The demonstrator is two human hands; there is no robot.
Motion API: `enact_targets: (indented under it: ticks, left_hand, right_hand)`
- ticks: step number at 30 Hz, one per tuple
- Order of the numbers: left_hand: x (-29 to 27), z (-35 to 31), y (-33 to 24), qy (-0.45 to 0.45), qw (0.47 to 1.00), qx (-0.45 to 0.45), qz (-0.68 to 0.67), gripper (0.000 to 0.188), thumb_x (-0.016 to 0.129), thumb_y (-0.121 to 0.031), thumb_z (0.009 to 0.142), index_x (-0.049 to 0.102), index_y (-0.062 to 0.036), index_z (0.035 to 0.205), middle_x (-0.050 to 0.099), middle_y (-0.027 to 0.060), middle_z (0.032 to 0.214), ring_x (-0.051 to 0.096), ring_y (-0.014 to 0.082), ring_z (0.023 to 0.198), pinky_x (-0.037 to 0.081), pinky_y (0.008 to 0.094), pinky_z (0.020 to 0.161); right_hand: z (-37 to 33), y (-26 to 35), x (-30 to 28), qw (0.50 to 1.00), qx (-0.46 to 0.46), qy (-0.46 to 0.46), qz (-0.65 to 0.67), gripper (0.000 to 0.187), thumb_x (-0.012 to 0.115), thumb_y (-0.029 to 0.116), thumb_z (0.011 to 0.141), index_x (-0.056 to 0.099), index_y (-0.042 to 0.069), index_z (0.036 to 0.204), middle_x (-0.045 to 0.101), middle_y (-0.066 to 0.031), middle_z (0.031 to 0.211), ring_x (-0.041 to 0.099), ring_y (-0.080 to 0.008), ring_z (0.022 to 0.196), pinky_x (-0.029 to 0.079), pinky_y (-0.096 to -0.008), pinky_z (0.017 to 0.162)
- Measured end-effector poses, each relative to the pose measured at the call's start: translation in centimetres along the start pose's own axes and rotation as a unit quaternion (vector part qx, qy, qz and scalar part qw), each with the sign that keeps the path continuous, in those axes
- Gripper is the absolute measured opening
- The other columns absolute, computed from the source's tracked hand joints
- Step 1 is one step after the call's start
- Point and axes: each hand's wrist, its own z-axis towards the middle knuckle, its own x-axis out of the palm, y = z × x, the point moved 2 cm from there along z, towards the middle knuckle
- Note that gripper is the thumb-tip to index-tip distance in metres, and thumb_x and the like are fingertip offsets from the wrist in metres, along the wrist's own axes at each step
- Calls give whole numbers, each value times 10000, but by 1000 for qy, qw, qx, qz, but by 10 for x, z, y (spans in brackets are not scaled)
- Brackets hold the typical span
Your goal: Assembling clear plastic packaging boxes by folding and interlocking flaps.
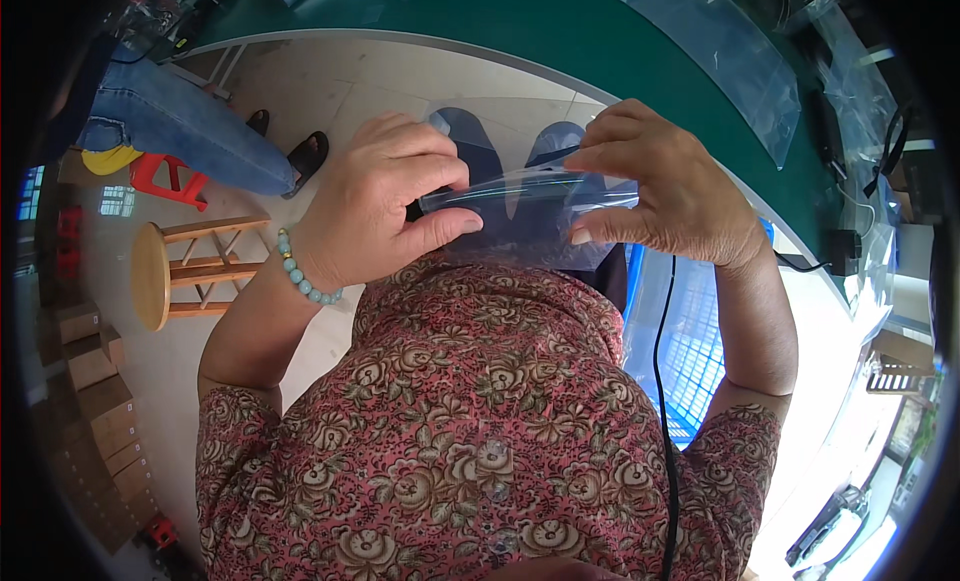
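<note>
Floral shirt below — both hands' fingers pinched shut on a clear plastic bag.

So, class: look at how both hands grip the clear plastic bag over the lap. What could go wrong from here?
1. The left hand and right hand pinch only the top edge of the clear bag, so the thin film might slip or tear.
2. The bag is held off the green table, above the lap, so anything dropped could fall to the floor.
3. The black cable hanging by the right forearm might snag.
</note>
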Motion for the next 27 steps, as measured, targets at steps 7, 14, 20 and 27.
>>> enact_targets:
  ticks: [7, 14, 20, 27]
  left_hand:
    - [0, 2, -4, 22, 996, 31, 75, 223, 791, -237, 790, 671, -69, 705, 645, 36, 763, 631, 246, 847, 420, 514, 1079]
    - [2, 5, -6, 45, 998, 47, 24, 192, 774, -154, 804, 648, -56, 697, 643, 42, 718, 654, 227, 800, 363, 563, 1140]
    - [1, 10, -8, 94, 995, 20, 8, 193, 770, -189, 829, 673, -70, 712, 637, 30, 690, 645, 218, 758, 347, 559, 1154]
    - [11, 19, -14, 77, 996, 33, 10, 209, 768, -235, 832, 699, -84, 704, 610, 35, 608, 612, 218, 641, 413, 514, 1108]
  right_hand:
    - [-8, 6, 2, 996, 69, 40, 26, 315, 823, 256, 806, 776, 117, 1085, 756, -86, 1036, 703, -249, 1060, 133, -590, 1243]
    - [-17, -2, 12, 994, 33, 33, 96, 131, 769, 111, 831, 800, 104, 958, 761, -55, 784, 738, -200, 758, 142, -606, 1241]
    - [-23, -1, 12, 995, 12, 6, 102, 86, 755, 80, 831, 806, 102, 897, 759, -46, 771, 735, -181, 735, 166, -609, 1238]
    - [-21, -1, 11, 993, 32, 28, 106, 159, 799, 160, 815, 799, 88, 957, 762, -63, 804, 742, -220, 787, 184, -621, 1228]
